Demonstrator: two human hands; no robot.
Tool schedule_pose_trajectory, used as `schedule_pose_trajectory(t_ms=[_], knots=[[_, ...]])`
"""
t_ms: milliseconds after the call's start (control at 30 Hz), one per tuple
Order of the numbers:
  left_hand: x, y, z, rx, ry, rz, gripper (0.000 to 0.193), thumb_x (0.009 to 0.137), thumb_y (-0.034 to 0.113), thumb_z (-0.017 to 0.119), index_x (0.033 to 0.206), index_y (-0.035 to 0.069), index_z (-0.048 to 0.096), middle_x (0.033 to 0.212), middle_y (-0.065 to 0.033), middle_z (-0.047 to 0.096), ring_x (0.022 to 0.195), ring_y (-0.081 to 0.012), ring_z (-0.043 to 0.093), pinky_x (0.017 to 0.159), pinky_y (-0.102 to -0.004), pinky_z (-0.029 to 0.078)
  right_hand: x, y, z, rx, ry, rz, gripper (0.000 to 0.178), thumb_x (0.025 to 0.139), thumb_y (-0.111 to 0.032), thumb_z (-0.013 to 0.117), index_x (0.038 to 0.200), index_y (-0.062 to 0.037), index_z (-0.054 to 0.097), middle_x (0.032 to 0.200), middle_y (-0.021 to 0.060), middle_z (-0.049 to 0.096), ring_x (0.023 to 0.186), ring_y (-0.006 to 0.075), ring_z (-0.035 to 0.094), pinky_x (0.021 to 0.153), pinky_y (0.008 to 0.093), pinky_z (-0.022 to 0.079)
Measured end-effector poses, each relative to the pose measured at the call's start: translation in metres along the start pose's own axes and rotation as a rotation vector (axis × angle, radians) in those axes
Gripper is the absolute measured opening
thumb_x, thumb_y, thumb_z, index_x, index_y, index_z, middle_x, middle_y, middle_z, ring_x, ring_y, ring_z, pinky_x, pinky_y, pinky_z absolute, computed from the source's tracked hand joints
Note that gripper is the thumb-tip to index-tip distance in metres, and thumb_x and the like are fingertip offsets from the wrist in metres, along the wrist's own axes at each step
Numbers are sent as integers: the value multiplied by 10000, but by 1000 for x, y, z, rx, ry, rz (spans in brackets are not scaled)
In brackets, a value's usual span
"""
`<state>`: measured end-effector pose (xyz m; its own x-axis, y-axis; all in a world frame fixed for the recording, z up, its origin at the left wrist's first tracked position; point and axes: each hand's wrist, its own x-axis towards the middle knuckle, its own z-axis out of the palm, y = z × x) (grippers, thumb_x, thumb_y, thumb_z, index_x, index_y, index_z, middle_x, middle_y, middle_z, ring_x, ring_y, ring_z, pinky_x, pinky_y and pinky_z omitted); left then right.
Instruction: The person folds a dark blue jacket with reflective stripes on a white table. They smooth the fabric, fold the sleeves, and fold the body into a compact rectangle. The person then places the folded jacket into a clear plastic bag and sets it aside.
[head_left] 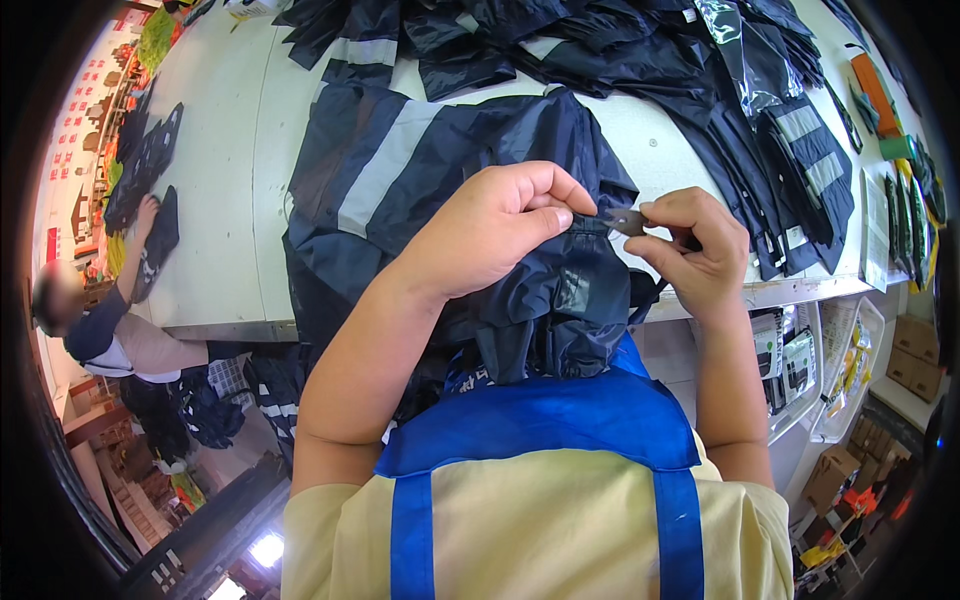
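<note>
At counter [230, 150] edge we're mid-trim: left hand [490, 225] pinches navy jacket [420, 160] hem, right hand [690, 245] pinches small snips [628, 220]. Next cut likely needs taut fabric.

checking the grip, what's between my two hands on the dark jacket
A small grey tab, pinched by the left hand and right hand, over the dark jacket; seen in the head view.

Garment [430, 180] lies on table [225, 150]; more garments [620, 50] behind it; bins [840, 370] right.
</note>
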<state>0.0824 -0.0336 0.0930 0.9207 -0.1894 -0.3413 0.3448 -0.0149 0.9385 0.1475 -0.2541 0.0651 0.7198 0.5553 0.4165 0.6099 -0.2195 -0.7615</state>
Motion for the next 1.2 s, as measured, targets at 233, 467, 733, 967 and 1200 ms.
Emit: schedule_pose_trajectory(t_ms=[233, 467, 733, 967, 1200], knots=[[-1, 0, 2, 35, 10, -4, 172, 915, 21, 518, 1060, -28, 597, 928, -22, 625, 851, -56, 565, 784, -209, 451, 4, -5, -4, -11, -97, -153, 275, 632, -71, 819, 845, -22, 651, 797, 94, 650, 675, 200, 643, 515, 265, 517], [-2, 1, 3, 67, 3, 2, 173, 915, 20, 517, 1059, -29, 600, 912, -16, 619, 836, -49, 548, 769, -204, 443, 6, -7, 1, -54, -118, -179, 285, 617, -94, 821, 832, -24, 648, 750, 92, 641, 649, 226, 636, 555, 307, 496], [-3, 4, 2, 78, -4, 3, 182, 921, 33, 502, 1059, -31, 601, 955, -26, 618, 879, -63, 549, 808, -219, 441, 0, -5, 1, 14, -90, -62, 274, 619, -59, 814, 833, -17, 648, 761, 100, 644, 658, 230, 640, 544, 301, 493], [-1, -1, 5, 133, -14, 51, 197, 937, 53, 477, 1064, -38, 597, 972, -34, 618, 921, -76, 550, 843, -231, 435, 9, -11, 3, -45, -132, -159, 258, 635, -75, 817, 820, -23, 644, 751, 87, 637, 628, 198, 619, 520, 293, 476], [0, -3, 1, 86, -1, 98, 195, 934, 52, 480, 1063, -30, 601, 968, -27, 620, 909, -70, 554, 840, -220, 434, -9, 14, 8, 439, 139, 108, 199, 739, -43, 776, 869, 12, 636, 801, 55, 627, 669, 84, 561, 576, 199, 426]])
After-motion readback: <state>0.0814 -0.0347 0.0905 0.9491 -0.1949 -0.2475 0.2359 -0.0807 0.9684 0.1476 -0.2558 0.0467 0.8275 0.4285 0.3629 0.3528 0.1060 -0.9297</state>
